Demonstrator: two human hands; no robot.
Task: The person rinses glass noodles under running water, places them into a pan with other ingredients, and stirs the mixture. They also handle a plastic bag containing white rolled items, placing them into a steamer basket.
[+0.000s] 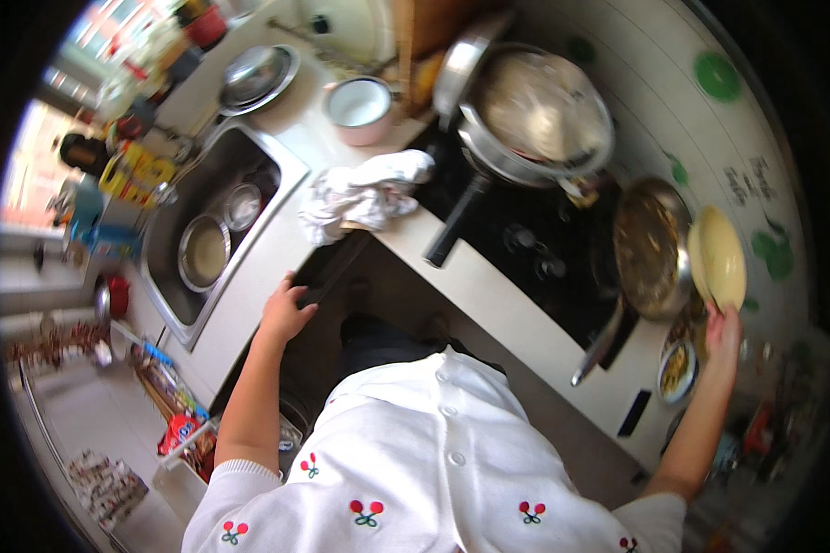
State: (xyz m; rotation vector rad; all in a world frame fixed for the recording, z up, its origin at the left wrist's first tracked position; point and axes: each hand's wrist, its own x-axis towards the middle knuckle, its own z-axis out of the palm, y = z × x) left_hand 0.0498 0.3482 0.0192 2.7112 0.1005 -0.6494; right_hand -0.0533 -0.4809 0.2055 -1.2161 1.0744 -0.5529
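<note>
My right hand (723, 330) grips the lower rim of a pale yellow bowl (719, 256), which is tilted up on its side near the tiled wall. Just left of that bowl, a steel frying pan (650, 256) with brown food residue sits on the black gas hob (519, 242). Below my right hand stands a small oval dish (678, 371) of yellowish food. My left hand (287, 312) has its fingers apart and holds nothing. It is by the front edge of the white counter (249, 297), near the sink; whether it touches the edge is unclear.
A steel sink (169, 276) on the left contains metal bowls (205, 252). A crumpled cloth (366, 193) lies at the counter corner, near a pink enamel pot (360, 110). On the hob, a large pan (519, 169) holds a plastic-covered bundle; its black handle (456, 225) juts over the counter.
</note>
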